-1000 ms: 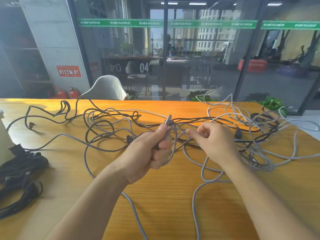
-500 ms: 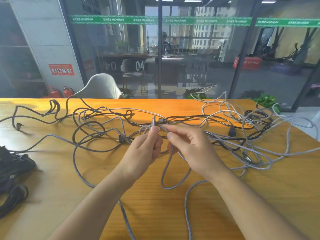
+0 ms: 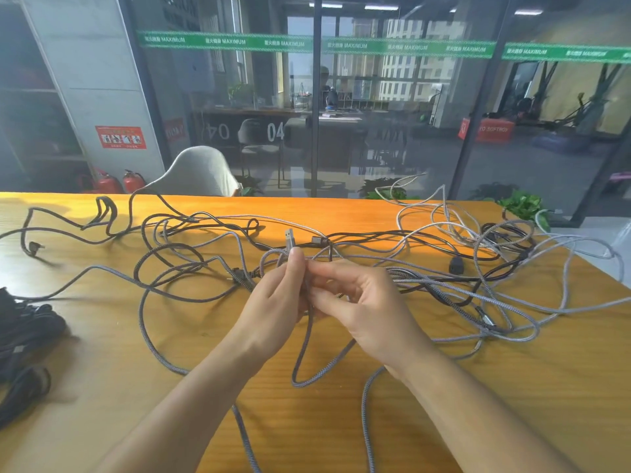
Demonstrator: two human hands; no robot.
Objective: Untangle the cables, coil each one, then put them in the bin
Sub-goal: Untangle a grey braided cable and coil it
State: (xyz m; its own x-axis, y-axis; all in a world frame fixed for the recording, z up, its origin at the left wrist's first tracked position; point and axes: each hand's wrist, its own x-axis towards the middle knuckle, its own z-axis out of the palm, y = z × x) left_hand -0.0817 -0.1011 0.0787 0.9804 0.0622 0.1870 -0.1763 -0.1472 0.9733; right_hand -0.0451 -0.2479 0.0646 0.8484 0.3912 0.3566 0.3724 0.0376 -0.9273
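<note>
Coiling step, early; first loop being formed on one grey braided cable (image 3: 309,336). Left hand (image 3: 276,302) fingers (image 3: 296,259) clamped on the cable just under its USB plug (image 3: 289,238), plug sticking up above the fingertips. Right hand (image 3: 358,302) directly beside the left, touching or nearly so, fingers curled and pinching the same cable a little lower. Below both hands: one narrow loop hanging down to the surface (image 3: 102,353), bottom of loop resting on the wood. From there the same grey strand seems to run toward the body and off the lower edge; cannot tell which of the two near strands belongs to it.

Beyond the fingertips: main tangle (image 3: 461,268) of grey, pale and black cables, spread right and far of the hands, not yet separated. Left of the fingers: dark braided cable (image 3: 170,264) in loose curves, one end with an angled plug (image 3: 36,247) well out to the left. Far left edge: bundle of black cables (image 3: 24,336), looks already gathered. Bin not in view.

Task judged barely started: nothing coiled from this heap yet. Next move likely: keep plug pinned in left, draw more slack with right, lay an equal second loop. Risk: strand snagging in the tangle and dragging the heap; probably needs freeing first.
</note>
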